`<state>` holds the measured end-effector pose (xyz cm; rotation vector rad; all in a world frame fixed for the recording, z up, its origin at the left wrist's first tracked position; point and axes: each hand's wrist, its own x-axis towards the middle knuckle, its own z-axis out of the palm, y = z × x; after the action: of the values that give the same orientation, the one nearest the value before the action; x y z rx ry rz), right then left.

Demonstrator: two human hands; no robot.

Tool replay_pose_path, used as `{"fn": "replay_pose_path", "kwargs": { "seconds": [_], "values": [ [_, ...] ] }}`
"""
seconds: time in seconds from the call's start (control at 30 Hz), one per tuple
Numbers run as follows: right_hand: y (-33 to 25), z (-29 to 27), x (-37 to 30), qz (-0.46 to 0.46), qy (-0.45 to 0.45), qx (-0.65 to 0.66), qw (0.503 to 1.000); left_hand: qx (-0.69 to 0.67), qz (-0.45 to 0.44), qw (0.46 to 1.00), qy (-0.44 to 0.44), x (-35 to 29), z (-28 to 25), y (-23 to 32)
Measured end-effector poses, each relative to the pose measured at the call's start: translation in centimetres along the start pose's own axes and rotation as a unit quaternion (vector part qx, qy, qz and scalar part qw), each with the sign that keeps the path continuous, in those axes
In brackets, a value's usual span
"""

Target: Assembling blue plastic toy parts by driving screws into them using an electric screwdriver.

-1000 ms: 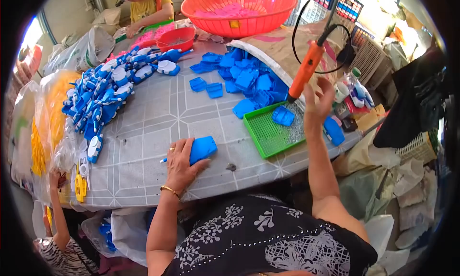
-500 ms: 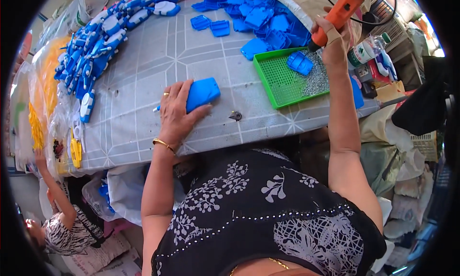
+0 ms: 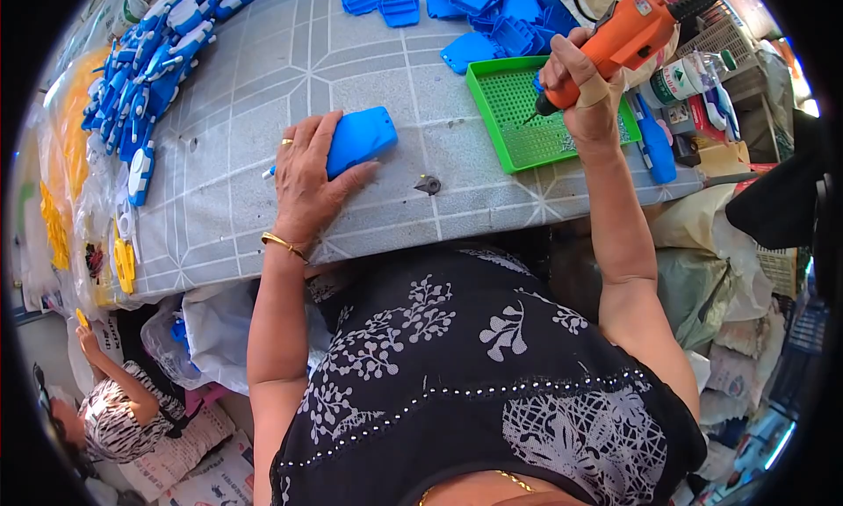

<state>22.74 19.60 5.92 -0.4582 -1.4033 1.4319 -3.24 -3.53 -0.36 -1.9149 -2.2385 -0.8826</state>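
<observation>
My left hand (image 3: 309,174) grips a blue plastic casing (image 3: 363,142) against the tabletop, its thumb along the near edge and fingers along the far side. A small white tip of the piece pokes out left of the hand. My right hand (image 3: 587,93) is wrapped round an orange electric screwdriver (image 3: 622,42). Its thin bit slants down to the left, over a green perforated tray (image 3: 515,160). Small grey screws show in the tray beside my wrist; hand and tool hide much of the rest.
Loose blue plastic shells (image 3: 514,18) lie heaped beyond the tray. Finished-looking blue-and-white pieces (image 3: 154,75) curve along the left. A small dark pointed object (image 3: 428,184) sits near the front edge. At right are a plastic bottle (image 3: 689,77) and blue-handled tool (image 3: 654,146). Another person (image 3: 123,409) sits lower left.
The screwdriver has swung from steeply upright to a slant, its tip now over the tray. My left hand still holds the casing. The whole view has shifted slightly.
</observation>
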Motion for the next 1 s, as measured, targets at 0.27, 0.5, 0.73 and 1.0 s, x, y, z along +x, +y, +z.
{"fn": "replay_pose_path", "kwargs": {
  "seconds": [0.27,0.5,0.73,1.0],
  "values": [
    [-0.1,-0.5,-0.5,-0.005,0.006,0.020,1.000,0.003,-0.005,1.000,0.000,-0.1,0.1,-0.1],
    [0.2,-0.8,-0.4,-0.011,0.004,0.023,1.000,0.004,-0.003,1.000,0.001,-0.1,0.3,-0.3],
    [0.2,-0.7,-0.7,-0.019,0.006,0.027,0.999,0.001,-0.016,1.000,-0.004,0.0,0.2,-0.1],
    [0.4,-1.1,-0.6,-0.026,0.026,0.039,0.999,0.001,-0.012,1.000,-0.001,0.0,0.4,-0.2]
  ]
}}
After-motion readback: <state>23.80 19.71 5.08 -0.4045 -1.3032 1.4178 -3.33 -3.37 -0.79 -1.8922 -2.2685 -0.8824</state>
